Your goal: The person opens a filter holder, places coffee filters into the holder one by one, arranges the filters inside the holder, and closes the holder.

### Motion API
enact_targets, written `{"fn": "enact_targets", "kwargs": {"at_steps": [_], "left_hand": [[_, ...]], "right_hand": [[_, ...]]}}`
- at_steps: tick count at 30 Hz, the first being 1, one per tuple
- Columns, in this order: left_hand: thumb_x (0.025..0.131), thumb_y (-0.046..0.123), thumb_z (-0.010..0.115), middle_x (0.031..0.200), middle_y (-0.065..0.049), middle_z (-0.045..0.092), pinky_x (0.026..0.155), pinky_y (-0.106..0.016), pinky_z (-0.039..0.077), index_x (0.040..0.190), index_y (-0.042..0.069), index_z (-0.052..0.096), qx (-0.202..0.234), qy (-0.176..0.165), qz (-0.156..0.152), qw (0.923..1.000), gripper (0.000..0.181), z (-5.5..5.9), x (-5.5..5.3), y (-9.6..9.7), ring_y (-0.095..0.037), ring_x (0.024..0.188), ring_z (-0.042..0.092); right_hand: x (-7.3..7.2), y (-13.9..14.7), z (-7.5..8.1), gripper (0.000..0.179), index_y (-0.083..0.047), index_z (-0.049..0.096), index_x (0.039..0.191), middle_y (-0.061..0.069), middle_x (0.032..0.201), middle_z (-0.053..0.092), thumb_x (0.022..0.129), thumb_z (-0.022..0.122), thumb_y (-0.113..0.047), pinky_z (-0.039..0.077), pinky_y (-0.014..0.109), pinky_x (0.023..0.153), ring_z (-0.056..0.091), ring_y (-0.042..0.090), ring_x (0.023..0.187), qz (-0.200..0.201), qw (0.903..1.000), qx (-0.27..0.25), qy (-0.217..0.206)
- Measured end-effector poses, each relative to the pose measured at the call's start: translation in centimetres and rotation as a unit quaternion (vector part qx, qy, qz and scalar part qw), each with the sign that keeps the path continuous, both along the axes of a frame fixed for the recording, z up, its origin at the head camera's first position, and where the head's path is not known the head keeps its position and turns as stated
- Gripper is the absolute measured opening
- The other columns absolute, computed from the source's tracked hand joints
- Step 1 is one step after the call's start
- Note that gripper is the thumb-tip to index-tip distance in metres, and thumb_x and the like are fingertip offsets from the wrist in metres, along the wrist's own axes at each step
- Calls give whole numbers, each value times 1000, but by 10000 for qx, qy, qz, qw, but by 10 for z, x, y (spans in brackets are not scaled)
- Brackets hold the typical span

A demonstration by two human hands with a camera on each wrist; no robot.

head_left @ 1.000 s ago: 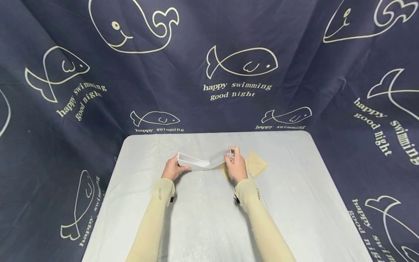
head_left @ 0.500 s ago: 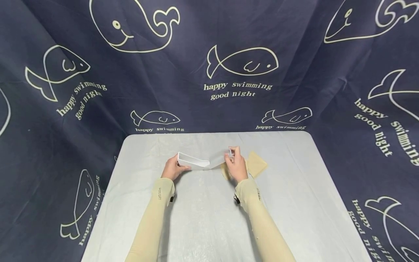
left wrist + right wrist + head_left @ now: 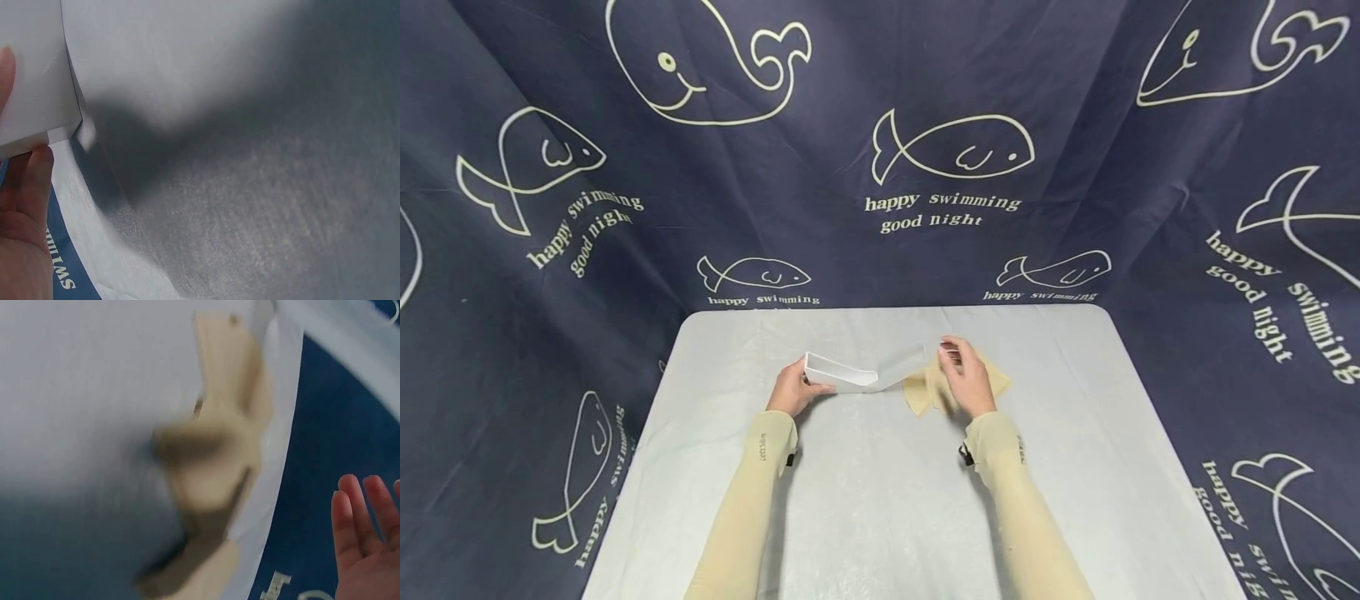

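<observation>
A white box [image 3: 838,382] with a shallow open tray stands over the table, and its grey-white flap or lid [image 3: 904,365] slants up to the right. My left hand [image 3: 792,387] grips the box's left end; in the left wrist view, the thumb lies on the textured white wall [image 3: 37,81] and fingers [image 3: 34,181] bear on its lower edge. Just right of the flap, apart from it, my right hand [image 3: 967,379] holds nothing, its fingers [image 3: 353,519] extended in the right wrist view. Beneath that hand lies a beige folded piece [image 3: 917,393], partly hidden; its material cannot be told.
A pale grey cloth covers the table [image 3: 880,500]. Dark blue curtains [image 3: 955,258] with fish and whale prints hang behind it and on both sides, close to the table's edges.
My right hand has let go of the flap's end and moved to the right. More of the beige piece's left part shows. The left hand still holds the box in about the same place.
</observation>
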State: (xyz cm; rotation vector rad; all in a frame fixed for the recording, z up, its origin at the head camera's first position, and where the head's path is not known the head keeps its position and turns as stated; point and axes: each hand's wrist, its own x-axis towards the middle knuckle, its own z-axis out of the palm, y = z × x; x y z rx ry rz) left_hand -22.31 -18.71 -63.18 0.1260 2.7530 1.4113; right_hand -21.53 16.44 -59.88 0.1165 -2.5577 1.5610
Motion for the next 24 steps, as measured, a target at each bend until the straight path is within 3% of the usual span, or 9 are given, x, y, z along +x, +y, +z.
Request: {"fn": "enact_targets", "kwargs": {"at_steps": [7,15,24], "left_hand": [[75,16,92,114,-4,77,104,-47,54,121,16,69,-20,-134,64,9999,52,2,-1,0,-28,112,71],[75,18,92,113,-2,77,103,-48,55,120,17,70,-13,22,-12,10000,50,-4,-1,-2,-28,111,72],[75,19,92,113,-2,77,101,-48,56,121,17,70,19,55,-61,10000,51,-4,0,-2,-28,109,72]], "right_hand": [[-11,51,-7,52,-6,57,142,19,134,61,98,72,-31,49,54,107,60,39,123,-394,9954,870,13],[-8,87,-31,60,-5,56,143,21,134,59,95,73,-38,44,59,108,55,42,126,-793,9747,2068,-314],[-3,104,-47,64,3,54,142,29,132,54,95,71,-37,43,61,107,50,48,126,-1178,9571,2413,-1087]]}}
